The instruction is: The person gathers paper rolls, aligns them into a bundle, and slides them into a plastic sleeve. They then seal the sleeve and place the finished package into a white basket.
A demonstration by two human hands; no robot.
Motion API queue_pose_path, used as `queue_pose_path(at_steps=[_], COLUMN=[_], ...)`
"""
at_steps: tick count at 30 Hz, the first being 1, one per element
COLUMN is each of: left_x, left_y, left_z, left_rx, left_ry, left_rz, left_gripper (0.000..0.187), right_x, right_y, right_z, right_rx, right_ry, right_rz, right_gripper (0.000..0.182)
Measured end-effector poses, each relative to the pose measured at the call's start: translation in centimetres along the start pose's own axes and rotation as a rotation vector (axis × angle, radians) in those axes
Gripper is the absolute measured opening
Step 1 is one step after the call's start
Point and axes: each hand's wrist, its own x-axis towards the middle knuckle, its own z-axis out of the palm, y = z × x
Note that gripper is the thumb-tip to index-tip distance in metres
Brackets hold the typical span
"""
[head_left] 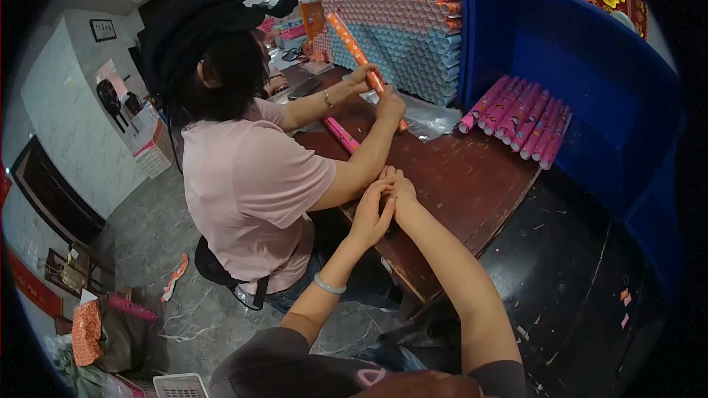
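Observation:
My left hand [371, 212], with a pale bangle on its wrist, rests against my right hand [399, 190] at the near edge of the dark red table [442, 199]. Its fingers are stretched and its thumb stands apart. Nothing shows in either hand; the right fingers look loose but are partly hidden. Just beyond, a person in a pink shirt [251, 166] holds an orange patterned tube [346, 40] tilted between both hands. A pink tube [341, 135] lies on the table beside that person's forearm.
Several pink patterned tubes [520, 118] lie in a row at the table's right end. Behind are stacked orange and light-blue tubes [405, 44] against blue panels [560, 66]. Clear plastic film [428, 119] lies before the stack. Paper scraps [625, 298] litter the floor.

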Motion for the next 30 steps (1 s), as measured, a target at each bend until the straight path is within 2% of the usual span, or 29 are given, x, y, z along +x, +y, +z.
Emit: queue_pose_path(at_steps=[3, 5, 9, 11, 17, 24, 27, 30], left_x=[0.0, 0.0, 0.1, 0.2, 0.3, 0.1, 0.1, 0.1], left_y=[0.1, 0.2, 0.4, 0.6, 0.4, 0.3, 0.4, 0.3], left_z=[0.1, 0.0, -0.1, -0.1, -0.1, -0.1, 0.0, 0.1], left_rx=[-0.003, 0.002, 0.009, -0.009, 0.016, 0.030, 0.025, 0.015], left_ry=[-0.009, -0.010, -0.009, -0.005, -0.006, 0.007, -0.004, 0.009], left_rz=[-0.031, -0.047, -0.031, -0.031, -0.007, -0.016, -0.022, -0.025], left_gripper=[0.025, 0.025, 0.025, 0.023, 0.024, 0.023, 0.022, 0.023], right_x=[-0.3, -0.1, -0.3, -0.7, -0.2, 0.2, 0.0, 1.0], right_y=[0.1, 0.1, -0.1, -0.3, 0.0, 0.1, 0.2, 0.7], right_z=[-0.4, -0.3, -0.8, -0.9, -0.5, -0.2, -0.2, 0.8], right_rx=[-0.063, 0.075, 0.083, -0.062, 0.061, 0.031, 0.084, 0.266], right_ry=[-0.018, -0.020, -0.068, -0.012, -0.012, -0.023, -0.005, -0.043], right_rz=[-0.030, 0.007, 0.018, -0.016, -0.002, -0.040, 0.012, 0.073], right_gripper=[0.042, 0.044, 0.044, 0.044, 0.043, 0.038, 0.036, 0.033])
